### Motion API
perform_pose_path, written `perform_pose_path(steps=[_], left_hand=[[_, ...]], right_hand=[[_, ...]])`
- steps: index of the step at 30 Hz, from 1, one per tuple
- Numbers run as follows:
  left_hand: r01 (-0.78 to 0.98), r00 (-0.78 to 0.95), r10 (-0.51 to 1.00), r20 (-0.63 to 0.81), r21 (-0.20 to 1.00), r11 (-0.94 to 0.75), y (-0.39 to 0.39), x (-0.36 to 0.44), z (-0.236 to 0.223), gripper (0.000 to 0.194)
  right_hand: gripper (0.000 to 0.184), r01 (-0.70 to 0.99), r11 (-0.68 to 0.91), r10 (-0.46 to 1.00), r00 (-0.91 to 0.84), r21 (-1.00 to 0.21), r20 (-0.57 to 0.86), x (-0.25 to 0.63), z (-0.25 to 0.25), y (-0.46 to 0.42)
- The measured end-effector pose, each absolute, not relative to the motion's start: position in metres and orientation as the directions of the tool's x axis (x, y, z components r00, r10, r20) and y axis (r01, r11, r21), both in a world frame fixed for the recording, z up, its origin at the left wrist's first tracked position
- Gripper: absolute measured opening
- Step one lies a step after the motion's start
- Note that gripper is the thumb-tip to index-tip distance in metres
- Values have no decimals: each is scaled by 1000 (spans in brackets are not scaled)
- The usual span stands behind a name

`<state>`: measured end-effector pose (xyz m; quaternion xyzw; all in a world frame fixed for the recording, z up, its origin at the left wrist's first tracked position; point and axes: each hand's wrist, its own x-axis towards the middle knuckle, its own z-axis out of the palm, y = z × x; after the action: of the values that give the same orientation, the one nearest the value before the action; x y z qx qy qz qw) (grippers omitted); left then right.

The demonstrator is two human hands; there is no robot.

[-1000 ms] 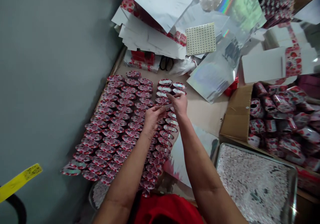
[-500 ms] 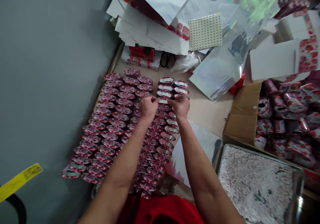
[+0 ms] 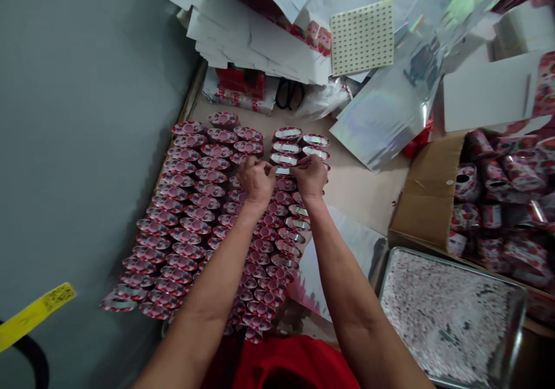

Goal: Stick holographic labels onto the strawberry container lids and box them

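Observation:
Between my two hands lies a small white, shiny strip (image 3: 283, 171), over the top of one of the small oval boxes. My left hand (image 3: 256, 182) pinches the strip's left end. At its right end my right hand (image 3: 310, 176) pinches too, the fingertips partly hidden. Rows of red and pink oval boxes (image 3: 203, 201) with round pink centres stand packed together under and around my hands. Just beyond my fingers, several boxes (image 3: 287, 147) carry silvery strips across their tops, as do some (image 3: 297, 223) near my right forearm.
White papers (image 3: 255, 42) and a yellowish sticker sheet (image 3: 362, 37) lie at the back, with black-handled scissors (image 3: 289, 94) below. A clear shiny sheet (image 3: 381, 123) lies to the right. A cardboard box (image 3: 427, 195) holds printed tubes; before it stands a metal tray (image 3: 446, 314) of pale bits.
Both hands stay at the same strip, and the fingers have shifted slightly. The right hand has turned a little and sits slightly closer to the strip. The camera view has tilted slightly.

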<state>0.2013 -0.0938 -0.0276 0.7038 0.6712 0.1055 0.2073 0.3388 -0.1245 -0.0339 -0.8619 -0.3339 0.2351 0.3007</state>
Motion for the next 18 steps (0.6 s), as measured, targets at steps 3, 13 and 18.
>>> perform_pose_path(steps=[3,13,18], left_hand=[[903,91,985,-144,429,-21,-95,203,-27,17],[931,16,986,-167,361,46,-63,200,-16,43],[891,266,960,-92,404,-208,-88,211,8,22]], right_hand=[[23,470,-609,721,665,-639,-198,340,-35,-125],[43,388,-709,656,669,-590,-349,346,-33,-126],[18,466,-607,750,604,-643,-270,374,-15,-197]])
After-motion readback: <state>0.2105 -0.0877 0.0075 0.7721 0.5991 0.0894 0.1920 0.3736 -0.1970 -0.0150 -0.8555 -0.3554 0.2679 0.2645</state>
